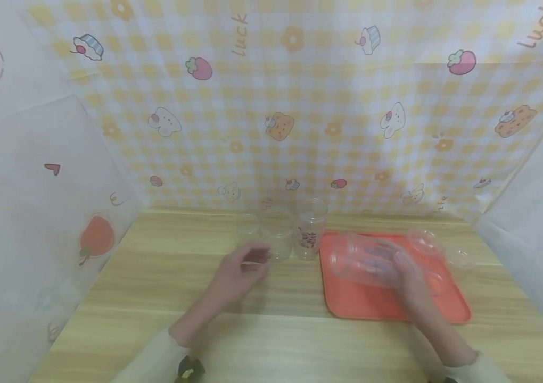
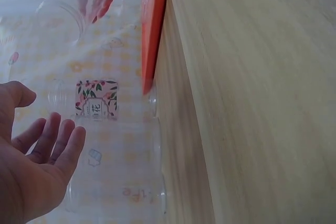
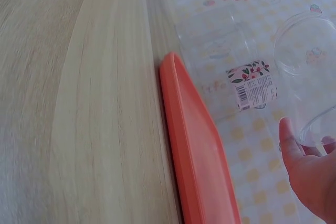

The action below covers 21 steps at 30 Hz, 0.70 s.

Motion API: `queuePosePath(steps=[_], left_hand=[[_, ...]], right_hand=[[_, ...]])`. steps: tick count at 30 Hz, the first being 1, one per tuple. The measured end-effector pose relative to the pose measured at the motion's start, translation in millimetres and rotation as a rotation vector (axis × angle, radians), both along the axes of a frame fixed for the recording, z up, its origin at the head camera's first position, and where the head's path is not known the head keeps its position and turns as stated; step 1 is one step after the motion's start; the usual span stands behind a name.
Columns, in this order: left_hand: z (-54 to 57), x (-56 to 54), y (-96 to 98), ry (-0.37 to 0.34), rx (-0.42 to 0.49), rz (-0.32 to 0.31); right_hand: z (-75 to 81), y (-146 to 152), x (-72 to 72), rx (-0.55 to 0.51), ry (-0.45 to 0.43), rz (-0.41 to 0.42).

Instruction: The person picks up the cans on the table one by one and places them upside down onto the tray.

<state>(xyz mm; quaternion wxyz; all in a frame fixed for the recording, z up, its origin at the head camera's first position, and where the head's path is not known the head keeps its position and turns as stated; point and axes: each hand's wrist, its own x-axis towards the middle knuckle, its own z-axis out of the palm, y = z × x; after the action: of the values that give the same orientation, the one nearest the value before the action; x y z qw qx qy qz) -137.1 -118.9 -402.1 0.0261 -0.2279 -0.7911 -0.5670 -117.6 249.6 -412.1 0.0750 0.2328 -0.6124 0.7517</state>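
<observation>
My right hand (image 1: 412, 282) holds a clear plastic jar (image 1: 355, 260) by one end, tipped on its side above the orange tray (image 1: 362, 311); motion blurs both. The right wrist view shows that jar (image 3: 304, 56) with thumb and fingers around its lower end. To the left, my left hand (image 1: 238, 274) has its fingers loosely bent, with nothing in them. Just beyond it stand a wide clear jar (image 1: 277, 242) and a smaller clear container (image 1: 247, 224). Beside them is a clear container with a floral label (image 1: 307, 236), upright near the tray's left edge; the label (image 2: 97, 98) shows pink in the left wrist view.
Several clear round pieces lie around the tray's right side, among them one at its back corner (image 1: 425, 242) and another past its edge (image 1: 460, 257). A yellow checked cloth (image 1: 334, 96) hangs behind the wooden table (image 1: 271, 340); pale sheets flank both sides.
</observation>
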Motion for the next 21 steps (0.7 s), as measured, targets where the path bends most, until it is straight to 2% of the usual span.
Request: queuePosePath(steps=[12, 21], left_hand=[[1.1, -6.7, -10.4, 0.095, -0.007, 0.042], [4.0, -11.6, -16.0, 0.134, 0.007, 0.036]], right_hand=[[0.7, 9.1, 0.8, 0.023, -0.012, 0.013], [1.7, 12.8, 2.2, 0.008, -0.009, -0.002]])
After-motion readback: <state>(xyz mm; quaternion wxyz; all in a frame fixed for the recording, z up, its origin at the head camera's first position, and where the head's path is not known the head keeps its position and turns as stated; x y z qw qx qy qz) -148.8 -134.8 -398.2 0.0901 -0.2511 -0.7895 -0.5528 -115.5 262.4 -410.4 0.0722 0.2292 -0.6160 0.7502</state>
